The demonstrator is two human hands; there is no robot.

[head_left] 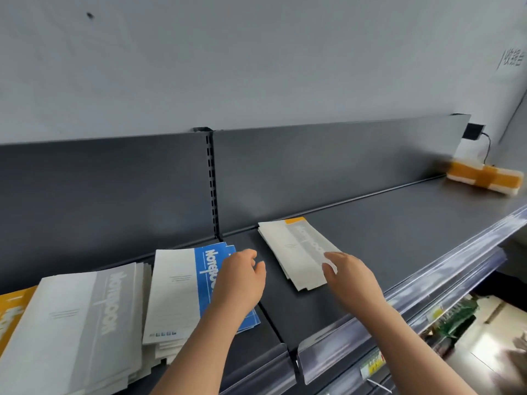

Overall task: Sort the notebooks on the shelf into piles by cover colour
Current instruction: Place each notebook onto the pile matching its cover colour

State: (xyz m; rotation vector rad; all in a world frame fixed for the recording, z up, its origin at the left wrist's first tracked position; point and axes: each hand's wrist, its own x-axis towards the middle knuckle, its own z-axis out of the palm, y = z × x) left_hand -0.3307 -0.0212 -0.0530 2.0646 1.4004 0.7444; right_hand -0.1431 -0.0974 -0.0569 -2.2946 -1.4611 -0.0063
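1. Notebooks: grey pile lies right of the blue pile, orange cover peeking out beneath.
2. Right hand rests relaxed fingers on it, gripping nothing; left hand hovers empty above the blue pile.
3. Best lift the greys, freeing the orange.

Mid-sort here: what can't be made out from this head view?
Head view:
1. Orange notebook: cut off by the frame's left edge.
2. Blue pile: left hand hides its right side; count unclear.
3. Right grey pile: right hand covers its near corner; only an orange sliver shows underneath.
4. Orange-banded bundle, far right: blurred.
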